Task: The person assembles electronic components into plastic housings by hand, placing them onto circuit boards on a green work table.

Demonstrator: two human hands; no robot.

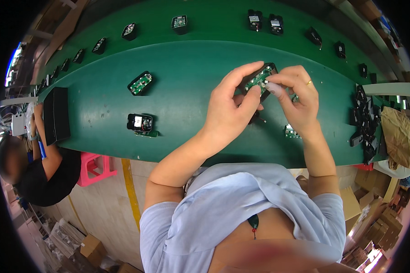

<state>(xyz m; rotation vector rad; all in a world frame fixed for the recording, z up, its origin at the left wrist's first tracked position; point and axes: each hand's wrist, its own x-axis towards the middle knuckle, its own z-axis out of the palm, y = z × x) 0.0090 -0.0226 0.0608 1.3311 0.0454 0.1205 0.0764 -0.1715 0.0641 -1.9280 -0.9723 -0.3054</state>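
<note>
My left hand [228, 103] is closed around a small black plastic housing [270, 66] above the green table. A green circuit board [258, 78] with small white parts lies in its open top, under my left thumb. At the right end of the board, my right hand [301, 98] pinches thumb and forefinger together; what is between them is too small to make out. A loose green circuit board [291, 131] rests on the table below my right hand. Under the held housing, a dark part with thin leads [258, 117] is partly hidden by my left hand.
To the left lie a housing with a board [141, 83] and an open housing [139, 123]. More housings [179, 23] line a darker green strip [218, 27] at the back. Black housings [363, 118] pile up at right, beside brown paper [397, 136]. Another person [45, 173] sits far left.
</note>
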